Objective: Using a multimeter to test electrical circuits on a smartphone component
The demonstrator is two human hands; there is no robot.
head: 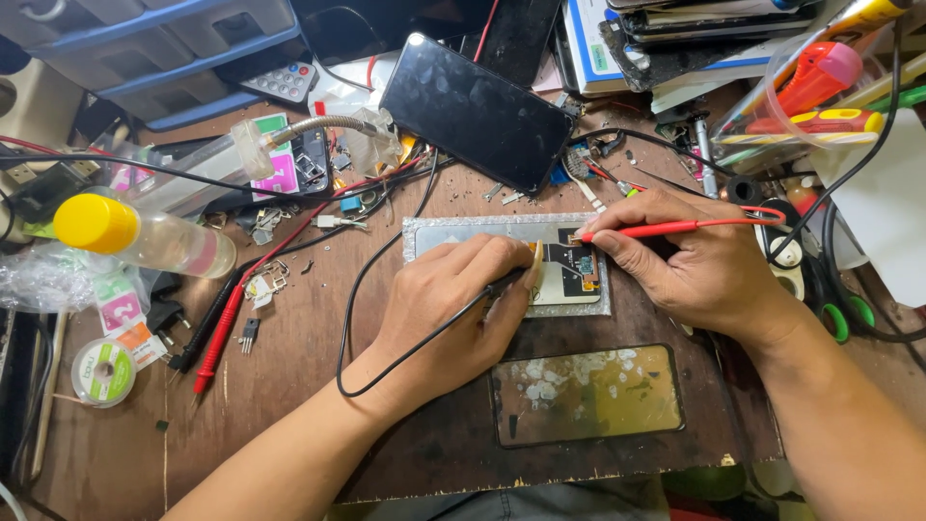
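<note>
An opened phone (569, 275) lies face down on a silver mat (463, 232) at the middle of the wooden bench, its dark circuit board exposed. My left hand (449, 309) holds a black test probe (506, 283), its tip resting on the board's left side. My right hand (699, 265) pinches a red test probe (656, 230), tip touching the board's upper edge. Each probe trails its own lead, black to the left, red to the right.
A detached phone back (586, 394) with glue residue lies near the front edge. A black phone (477, 111) leans at the back. A yellow-capped bottle (145, 236), solder spool (102, 371), spare red and black probes (220, 333), scissors (849, 314) and loose parts crowd the sides.
</note>
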